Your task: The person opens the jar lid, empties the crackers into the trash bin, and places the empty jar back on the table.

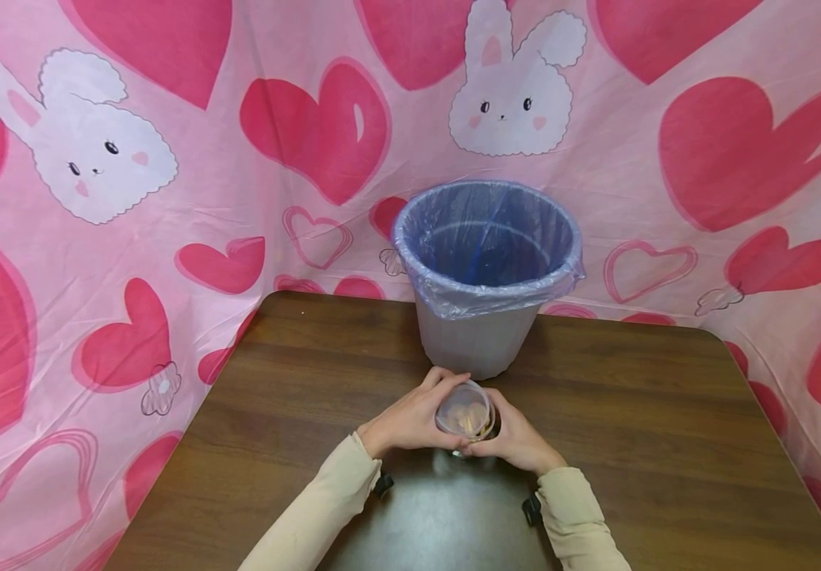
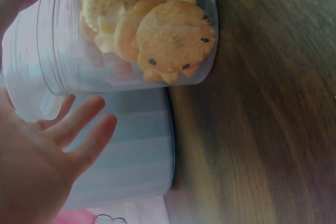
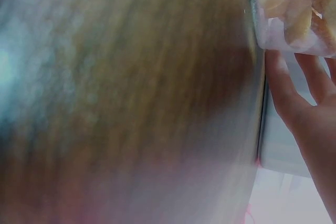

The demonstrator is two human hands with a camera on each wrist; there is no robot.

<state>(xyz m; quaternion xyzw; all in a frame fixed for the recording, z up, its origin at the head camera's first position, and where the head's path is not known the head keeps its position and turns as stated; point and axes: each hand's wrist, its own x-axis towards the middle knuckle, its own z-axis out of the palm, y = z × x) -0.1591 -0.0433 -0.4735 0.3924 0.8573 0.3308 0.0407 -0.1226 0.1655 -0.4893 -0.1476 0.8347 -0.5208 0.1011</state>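
Left hand [image 1: 406,418] grasping clear lid [image 2: 31,80] at mouth of upright clear jar [image 2: 123,78]; right hand [image 1: 522,441] curled round jar's side. Cookies [image 2: 176,38] inside. Jar on wooden table [image 1: 296,373], just before bin [image 1: 477,337] with blue liner [image 1: 446,292]; pink heart-print cloth [image 1: 410,135] behind.

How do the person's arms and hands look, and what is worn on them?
The left sleeve and right sleeve are beige, slightly wrinkled, and reach almost to the hands. A small black piece shows near each wrist. The left hand and right hand wear no gloves.
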